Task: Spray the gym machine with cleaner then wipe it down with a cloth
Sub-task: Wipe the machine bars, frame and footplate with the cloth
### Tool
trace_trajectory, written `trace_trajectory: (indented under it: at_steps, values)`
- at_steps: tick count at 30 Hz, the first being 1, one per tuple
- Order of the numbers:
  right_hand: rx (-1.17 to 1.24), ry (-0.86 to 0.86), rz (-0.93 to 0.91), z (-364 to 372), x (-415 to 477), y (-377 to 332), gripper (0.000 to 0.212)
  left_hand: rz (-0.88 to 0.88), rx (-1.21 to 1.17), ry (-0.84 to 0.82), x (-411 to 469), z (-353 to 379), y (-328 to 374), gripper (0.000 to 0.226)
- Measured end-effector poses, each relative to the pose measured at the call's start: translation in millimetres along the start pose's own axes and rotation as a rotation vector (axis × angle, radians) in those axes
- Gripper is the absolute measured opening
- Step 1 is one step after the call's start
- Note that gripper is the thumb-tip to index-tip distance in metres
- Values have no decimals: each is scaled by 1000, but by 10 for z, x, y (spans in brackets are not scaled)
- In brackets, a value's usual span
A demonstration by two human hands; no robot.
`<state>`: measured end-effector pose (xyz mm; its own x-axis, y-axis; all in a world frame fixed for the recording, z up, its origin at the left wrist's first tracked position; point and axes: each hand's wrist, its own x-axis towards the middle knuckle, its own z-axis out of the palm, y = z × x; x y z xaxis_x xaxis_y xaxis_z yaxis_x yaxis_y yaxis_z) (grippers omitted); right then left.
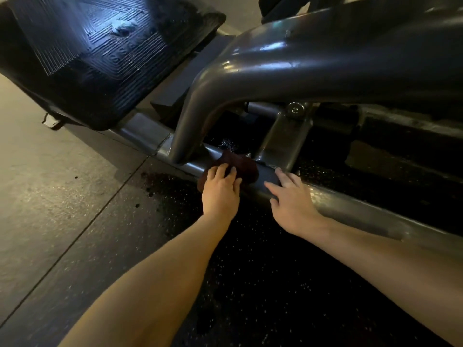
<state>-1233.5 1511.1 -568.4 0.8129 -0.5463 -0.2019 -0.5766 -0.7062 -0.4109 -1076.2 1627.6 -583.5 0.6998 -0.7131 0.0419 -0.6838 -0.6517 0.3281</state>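
- The left hand (pixel 220 190) lies on a dark reddish-brown cloth (pixel 244 166), its fingers (pixel 217 171) curled over the cloth and pressing it onto the low rail (pixel 350 206) of the gym machine (pixel 338 58).
- The cloth sits bunched on top of the rail, just beside the spot where the big curved tube (pixel 200 108) comes down to meet it; part of the cloth is hidden under the hand.
- The right hand (pixel 293 204) rests flat on the same rail, just beside the cloth but not touching it. Its fingers (pixel 283 177) are straight and spread, holding nothing.
- Both forearms are bare and reach in from the bottom edge.
- The rail is grey metal and runs from the upper left down to the right, with a wet-looking shine past the right hand.
- Behind the rail a short upright bracket (pixel 280 144) rises to a round bolt (pixel 295 110).
- A black ribbed pedal (pixel 95 71) fills the upper left, tilted, with a pale blob (pixel 122 27) on it that is too blurred to identify.
- The machine stands on a black speckled mat (pixel 250 271) — dark spots (pixel 150 190) mark the edge of it near the cloth.
- To the left lies a paler floor (pixel 37 184) with a straight seam across it.
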Motion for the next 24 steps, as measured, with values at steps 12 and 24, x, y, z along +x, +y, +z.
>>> trace_trajectory:
  at_steps: [12,24]
  values:
    - [-97,43,-29,54,-1,23,55,-66,30,-42,674,-143,-294,45]
    - [-146,118,-85,139,-44,88,59,122,-238,5,518,159,-266,36]
